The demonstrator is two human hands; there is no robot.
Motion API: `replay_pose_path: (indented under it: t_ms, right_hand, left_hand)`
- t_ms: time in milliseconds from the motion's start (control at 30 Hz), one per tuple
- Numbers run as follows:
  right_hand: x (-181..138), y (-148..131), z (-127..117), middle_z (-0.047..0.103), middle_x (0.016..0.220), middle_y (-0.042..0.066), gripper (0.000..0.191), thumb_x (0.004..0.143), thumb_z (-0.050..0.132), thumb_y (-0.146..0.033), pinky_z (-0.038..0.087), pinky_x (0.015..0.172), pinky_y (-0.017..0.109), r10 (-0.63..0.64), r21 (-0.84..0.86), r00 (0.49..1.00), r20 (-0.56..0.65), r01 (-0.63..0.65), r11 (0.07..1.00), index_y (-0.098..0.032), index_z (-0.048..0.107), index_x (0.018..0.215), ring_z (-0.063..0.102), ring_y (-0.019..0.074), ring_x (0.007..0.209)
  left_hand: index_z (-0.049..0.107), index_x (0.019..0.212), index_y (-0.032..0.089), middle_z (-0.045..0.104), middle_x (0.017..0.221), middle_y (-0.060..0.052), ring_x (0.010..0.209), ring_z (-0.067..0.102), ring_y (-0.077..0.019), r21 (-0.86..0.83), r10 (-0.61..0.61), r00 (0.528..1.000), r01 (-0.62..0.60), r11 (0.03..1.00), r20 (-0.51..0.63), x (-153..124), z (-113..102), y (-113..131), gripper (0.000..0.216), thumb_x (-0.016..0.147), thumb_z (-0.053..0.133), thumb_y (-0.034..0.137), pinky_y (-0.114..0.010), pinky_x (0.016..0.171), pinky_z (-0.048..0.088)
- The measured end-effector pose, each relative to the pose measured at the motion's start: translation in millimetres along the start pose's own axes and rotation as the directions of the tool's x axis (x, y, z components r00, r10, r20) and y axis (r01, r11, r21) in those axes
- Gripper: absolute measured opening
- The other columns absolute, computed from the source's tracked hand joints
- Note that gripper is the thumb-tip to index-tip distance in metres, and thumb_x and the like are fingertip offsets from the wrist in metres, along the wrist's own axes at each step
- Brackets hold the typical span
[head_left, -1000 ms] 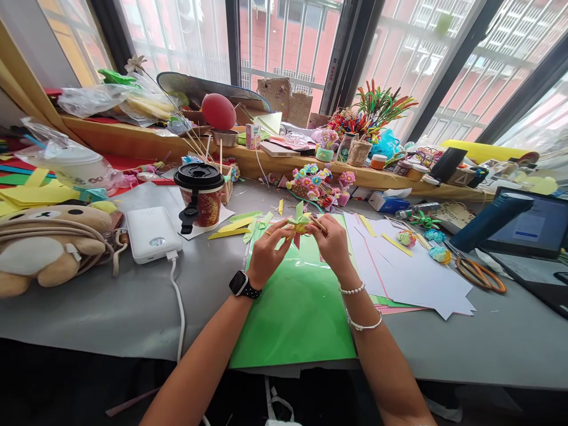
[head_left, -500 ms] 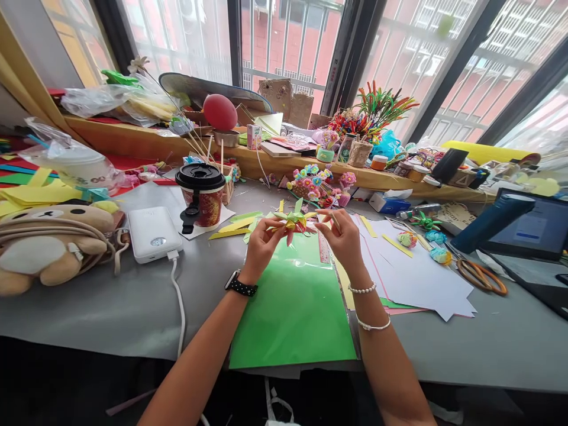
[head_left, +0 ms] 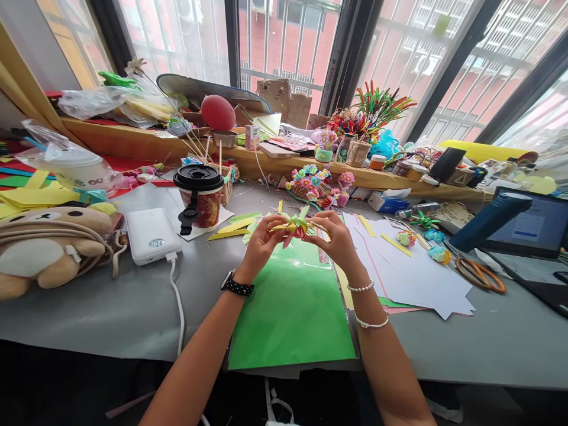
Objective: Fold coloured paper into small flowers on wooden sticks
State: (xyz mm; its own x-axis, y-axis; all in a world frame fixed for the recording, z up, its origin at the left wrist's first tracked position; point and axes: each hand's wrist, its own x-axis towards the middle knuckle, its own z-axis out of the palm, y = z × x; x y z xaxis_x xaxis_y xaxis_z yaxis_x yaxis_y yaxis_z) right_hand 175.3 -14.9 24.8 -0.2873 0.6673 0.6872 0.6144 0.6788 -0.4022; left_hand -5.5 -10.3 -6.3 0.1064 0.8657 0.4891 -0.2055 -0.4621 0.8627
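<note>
Between my two hands is a small folded paper flower [head_left: 296,226] with green, yellow and pink points, held up over the far end of a green sheet [head_left: 290,313] in a clear sleeve. My left hand [head_left: 261,239] pinches its left side with thumb and fingers. On the other side, the thumb and fingers of my right hand [head_left: 336,236] close on its right edge. The fingertips partly cover the flower. Cut green and yellow paper strips [head_left: 233,228] lie just beyond my left hand.
A lidded paper cup [head_left: 199,198] and a white power bank [head_left: 151,235] with a cable stand left. White paper sheets [head_left: 412,266], orange-handled scissors [head_left: 479,275] and a laptop [head_left: 528,231] are on the right. Small craft flowers [head_left: 313,182] sit beyond my hands.
My right hand has moved left and in, from being slightly apart with raised fingers to gripping the flower's right side. My left hand keeps its hold.
</note>
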Motion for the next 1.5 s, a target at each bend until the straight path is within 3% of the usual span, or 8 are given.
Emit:
replay_pose_path:
  t_ms: [167, 367, 467, 633, 767, 967, 1367, 1500]
  right_hand:
    - [0, -2, 2, 0.061, 0.090, 0.005, 0.024, 0.074, 0.059, -0.032, 0.046, 0.074, 0.030, -0.025, 0.000, 1.000, -0.005, 0.025, 1.000, -0.021, 0.060, 0.094, 0.058, 0.0171, 0.084]
    - [-2, -1, 4, 0.062, 0.087, 0.005, 0.022, 0.072, 0.061, -0.033, 0.047, 0.071, 0.028, -0.041, -0.034, 0.999, -0.018, 0.041, 0.999, -0.019, 0.062, 0.088, 0.058, 0.0169, 0.081]
    - [-2, 1, 5, 0.062, 0.087, 0.006, 0.022, 0.072, 0.061, -0.035, 0.047, 0.070, 0.028, -0.047, -0.081, 0.999, 0.006, 0.048, 0.996, -0.019, 0.063, 0.087, 0.058, 0.0171, 0.081]
    - [-3, 3, 10, 0.062, 0.088, 0.007, 0.022, 0.075, 0.057, -0.037, 0.046, 0.069, 0.027, -0.078, -0.140, 0.995, 0.064, 0.087, 0.986, -0.018, 0.064, 0.085, 0.058, 0.0165, 0.081]
    - [-4, 4, 14, 0.062, 0.085, 0.006, 0.023, 0.076, 0.055, -0.038, 0.045, 0.064, 0.025, -0.099, -0.195, 0.991, 0.089, 0.115, 0.974, -0.019, 0.064, 0.085, 0.058, 0.0151, 0.077]
    - [-5, 6, 16, 0.061, 0.081, 0.004, 0.025, 0.078, 0.051, -0.041, 0.040, 0.057, 0.022, -0.111, -0.290, 0.989, 0.101, 0.136, 0.947, -0.021, 0.064, 0.080, 0.056, 0.0131, 0.071]
    - [-5, 8, 20, 0.062, 0.078, 0.004, 0.025, 0.080, 0.049, -0.040, 0.036, 0.054, 0.022, -0.122, -0.327, 0.986, 0.110, 0.152, 0.933, -0.021, 0.064, 0.076, 0.055, 0.0128, 0.069]
    - [-4, 7, 18, 0.062, 0.086, 0.005, 0.024, 0.077, 0.053, -0.040, 0.041, 0.060, 0.023, -0.064, -0.283, 0.998, 0.019, 0.066, 0.957, -0.021, 0.063, 0.087, 0.057, 0.0142, 0.074]
  left_hand:
    - [0.045, 0.113, 0.020, 0.058, 0.107, -0.010, 0.095, 0.058, -0.0197, 0.004, -0.045, 0.993, 0.045, 0.999, 0.111, -2, 0, 6, 0.041, 0.076, 0.054, 0.034, -0.034, 0.079, 0.050]
    - [0.037, 0.122, 0.023, 0.060, 0.101, -0.007, 0.089, 0.061, -0.0192, 0.067, -0.133, 0.971, 0.122, 0.990, 0.197, -1, -3, 5, 0.064, 0.065, 0.066, 0.027, -0.034, 0.079, 0.050]
    - [0.041, 0.120, 0.023, 0.061, 0.099, -0.007, 0.086, 0.062, -0.0187, 0.152, -0.169, 0.962, 0.137, 0.979, 0.217, -1, -6, 2, 0.060, 0.066, 0.066, 0.030, -0.034, 0.077, 0.051]
    - [0.049, 0.107, 0.018, 0.060, 0.099, -0.008, 0.087, 0.061, -0.0191, 0.260, -0.135, 0.977, 0.089, 0.961, 0.162, 0, -7, 2, 0.047, 0.066, 0.064, 0.034, -0.034, 0.074, 0.052]
    - [0.056, 0.096, 0.016, 0.061, 0.097, -0.008, 0.085, 0.061, -0.0189, 0.375, -0.037, 0.988, -0.022, 0.927, 0.148, 0, -7, 2, 0.037, 0.066, 0.064, 0.036, -0.036, 0.077, 0.051]
    - [0.057, 0.107, 0.019, 0.062, 0.101, -0.008, 0.086, 0.060, -0.0186, 0.496, 0.056, 0.982, -0.140, 0.857, 0.181, 2, -9, -2, 0.042, 0.070, 0.060, 0.037, -0.030, 0.071, 0.054]
    - [0.061, 0.097, 0.017, 0.061, 0.096, -0.007, 0.075, 0.064, -0.0161, 0.408, 0.033, 0.985, -0.100, 0.908, 0.167, -1, -8, -4, 0.036, 0.067, 0.062, 0.038, -0.030, 0.070, 0.055]
    - [0.058, 0.105, 0.017, 0.065, 0.094, -0.008, 0.080, 0.064, -0.0202, 0.296, -0.084, 0.991, 0.049, 0.954, 0.107, 0, -6, -6, 0.045, 0.065, 0.065, 0.038, -0.034, 0.073, 0.054]
